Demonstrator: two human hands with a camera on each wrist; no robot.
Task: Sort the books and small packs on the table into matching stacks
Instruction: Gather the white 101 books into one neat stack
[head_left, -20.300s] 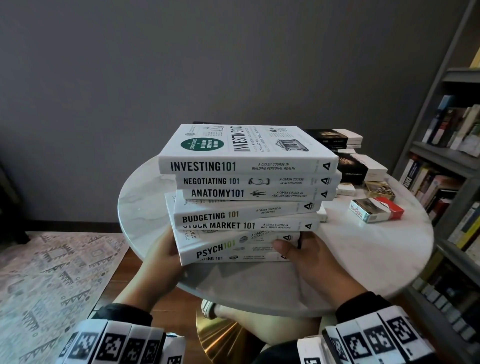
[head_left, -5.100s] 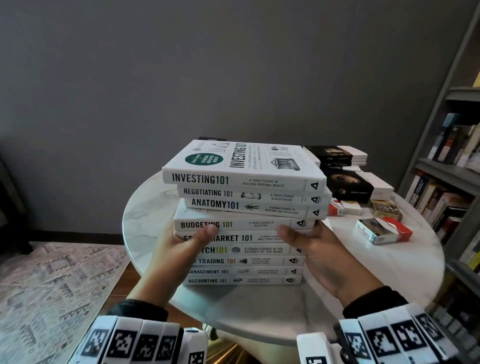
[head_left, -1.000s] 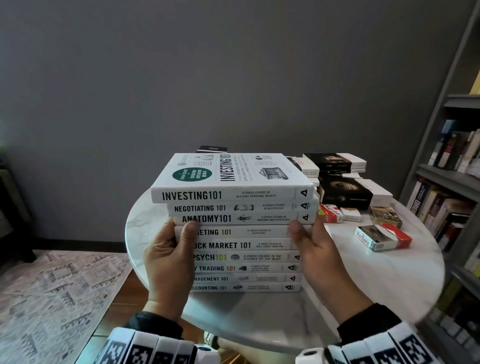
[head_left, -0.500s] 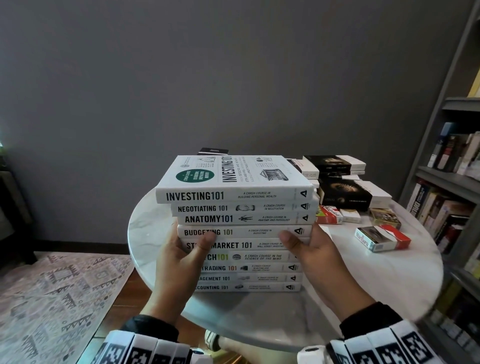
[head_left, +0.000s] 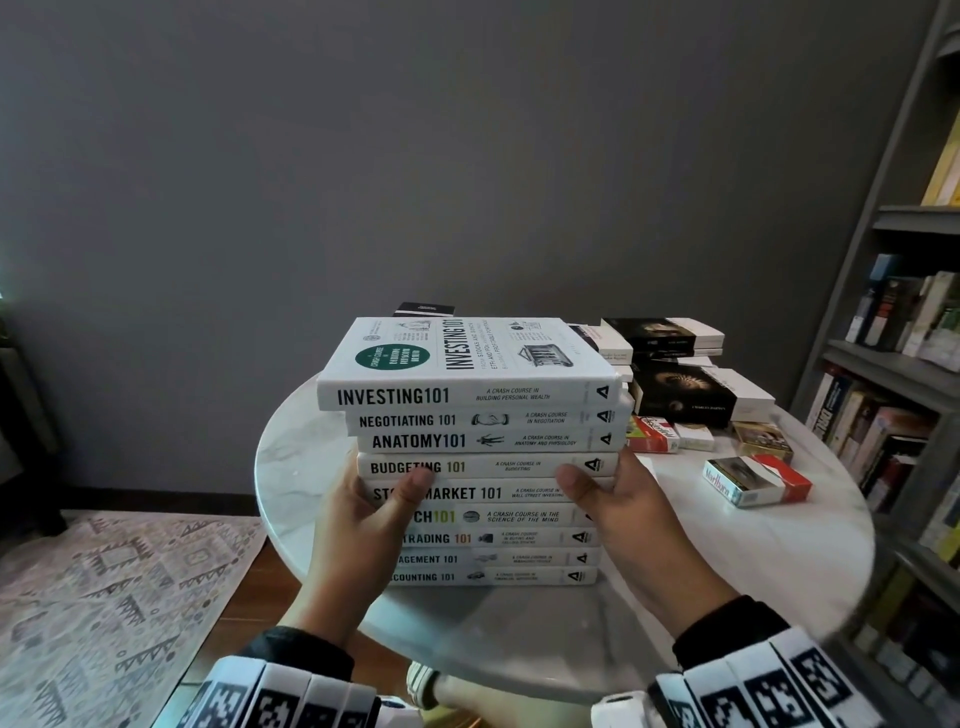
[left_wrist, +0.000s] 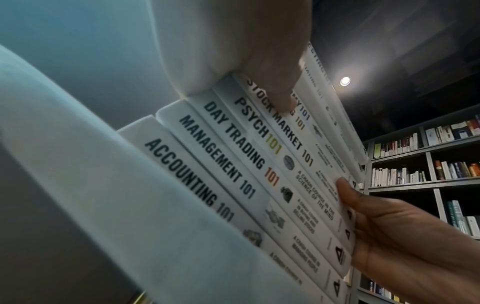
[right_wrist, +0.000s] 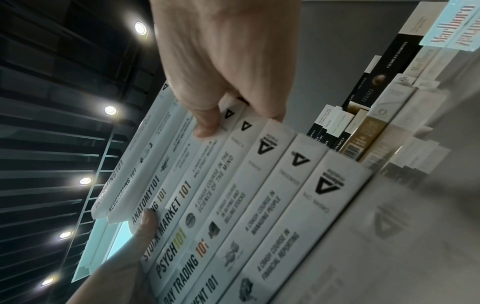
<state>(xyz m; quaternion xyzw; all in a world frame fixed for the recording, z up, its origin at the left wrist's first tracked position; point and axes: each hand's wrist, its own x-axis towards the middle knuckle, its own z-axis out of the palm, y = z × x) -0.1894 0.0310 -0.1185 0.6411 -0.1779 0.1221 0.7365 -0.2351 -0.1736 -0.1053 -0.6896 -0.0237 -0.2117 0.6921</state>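
Nearest the camera, two sleeves with black-and-white marker bands are reaching up to a stack (head_left: 483, 467) of nine white "101" books that is sitting on the near part of the round marble counter (head_left: 769, 566). The left hand (head_left: 358, 525) is gripping the stack's left end, thumb lying across the spines at Budgeting and Stock Market; its fingers are going round behind the books, so I cannot tell how they are lying. The right hand (head_left: 623, 506) is clasping the right end at the same level, thumb on the spines, fingers curling round the end out of sight. The top three books, Investing, Negotiating and Anatomy, are overhanging the six below slightly. Behind and to the right, an open red-and-white pack (head_left: 756, 480) is lying alone on the counter; farther back, a red pack (head_left: 653, 433), a white pack (head_left: 695, 436) and a gold pack (head_left: 761, 439) are lying close together. Beyond them, dark-covered books (head_left: 685, 374) are sitting stacked at the far edge. A bookshelf (head_left: 893, 374) is standing at right.
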